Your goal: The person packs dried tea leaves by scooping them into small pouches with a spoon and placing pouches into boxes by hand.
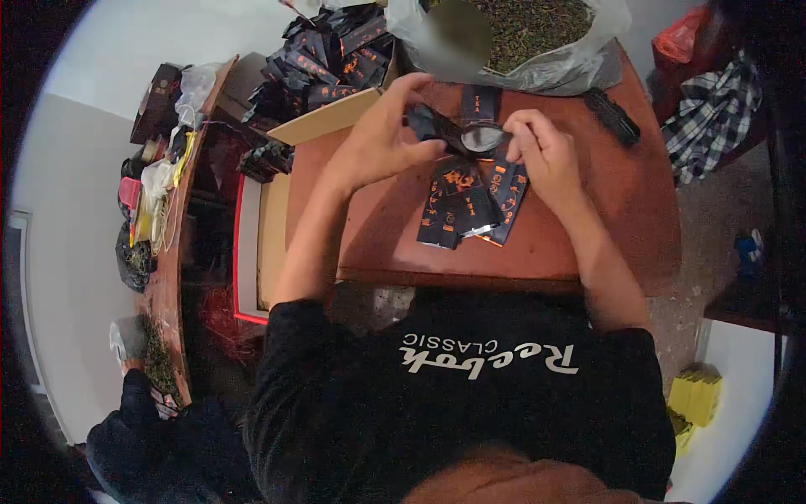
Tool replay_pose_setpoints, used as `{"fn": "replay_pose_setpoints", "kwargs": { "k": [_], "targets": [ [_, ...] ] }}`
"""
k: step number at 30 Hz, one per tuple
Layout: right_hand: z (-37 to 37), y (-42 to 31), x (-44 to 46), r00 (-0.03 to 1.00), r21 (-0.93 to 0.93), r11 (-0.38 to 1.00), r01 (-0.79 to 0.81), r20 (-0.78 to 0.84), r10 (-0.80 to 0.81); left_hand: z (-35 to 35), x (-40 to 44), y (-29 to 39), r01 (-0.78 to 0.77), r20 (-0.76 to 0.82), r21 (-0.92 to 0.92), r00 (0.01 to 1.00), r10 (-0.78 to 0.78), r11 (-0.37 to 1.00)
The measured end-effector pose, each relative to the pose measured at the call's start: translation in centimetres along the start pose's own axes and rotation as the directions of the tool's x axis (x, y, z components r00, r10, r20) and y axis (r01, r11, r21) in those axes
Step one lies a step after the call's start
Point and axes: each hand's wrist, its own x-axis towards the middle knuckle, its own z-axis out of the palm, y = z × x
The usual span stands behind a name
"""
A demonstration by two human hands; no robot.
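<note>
Between my hands is a black tea packet [435, 126], its mouth spread so the silvery inside shows. My left hand [390, 139] curves around the packet's body, thumb below and fingers above. With pinched fingers, my right hand [541, 151] grips the edge of the mouth. Just beneath, several black tea packets with orange print [462, 206] lie overlapping on the brown table [386, 239]. One more packet marked TEA [479, 102] lies flat behind the held one.
A large clear bag [579, 71] of loose dark tea leaves [533, 34] stands at the back. Left of it is a heap of black packets [323, 63] by a cardboard flap [327, 116]. A black ridged object [613, 118] lies right. Another person's dark sleeve [138, 412] shows lower left.
</note>
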Motion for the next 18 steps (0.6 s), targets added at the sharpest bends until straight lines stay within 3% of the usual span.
{"fn": "replay_pose_setpoints", "kwargs": {
  "k": [6, 9, 12, 15, 18],
  "targets": [
    [-0.1, 0.0, 0.0, 1.000, -0.002, 1.000, 0.014, 0.008, -0.014, 2.7, 1.4, 0.4, 0.051, -0.052, -0.150, 0.997, -0.060, 0.987],
    [-0.2, 0.0, -0.1, 1.000, -0.001, 1.000, 0.004, 0.001, -0.004, 4.1, 1.1, -0.4, 0.214, 0.006, -0.416, 0.972, -0.233, 0.884],
    [-0.2, 0.0, -0.1, 1.000, -0.006, 1.000, 0.017, 0.007, -0.017, 5.8, 0.6, -1.5, 0.217, -0.118, -0.485, 0.944, -0.309, 0.847],
    [-0.3, -0.2, 0.0, 0.999, -0.007, 0.999, -0.048, 0.012, 0.048, 6.9, 0.7, -1.2, 0.122, -0.208, -0.598, 0.931, -0.300, 0.792],
    [-0.9, 0.0, 0.3, 0.998, -0.063, 0.998, -0.002, -0.061, -0.002, 8.3, 1.0, -1.9, 0.145, -0.142, -0.652, 0.941, -0.307, 0.744]
  ]
}}
